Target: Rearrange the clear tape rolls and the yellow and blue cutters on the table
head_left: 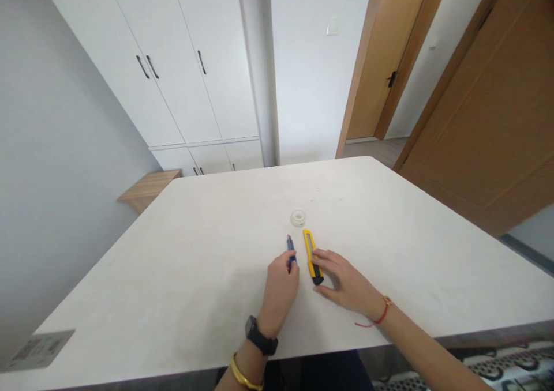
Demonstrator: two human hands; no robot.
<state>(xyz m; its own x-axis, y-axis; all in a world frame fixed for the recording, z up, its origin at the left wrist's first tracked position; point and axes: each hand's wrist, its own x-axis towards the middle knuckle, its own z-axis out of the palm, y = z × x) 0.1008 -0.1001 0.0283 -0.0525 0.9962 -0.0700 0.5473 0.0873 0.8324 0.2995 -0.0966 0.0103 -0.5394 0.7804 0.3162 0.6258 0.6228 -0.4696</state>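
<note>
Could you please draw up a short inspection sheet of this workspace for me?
surface: matte white tabletop
job's things: slim blue utility knife; yellow snap-off utility knife; clear tape roll, lying flat beyond both
clutter: grey printed paper label at the near left corner
grippers: left hand grips the blue knife; right hand touches the yellow knife
cables: nothing seen
surroundings: white cabinets, wooden door, pale wooden shelf

Your blue utility knife (291,244): slim, lower end held, tip toward 12. Yellow utility knife (310,254): wider, flat on surface, just right, black end toward 5. Clear tape roll (298,218): flat, at 12.
</note>
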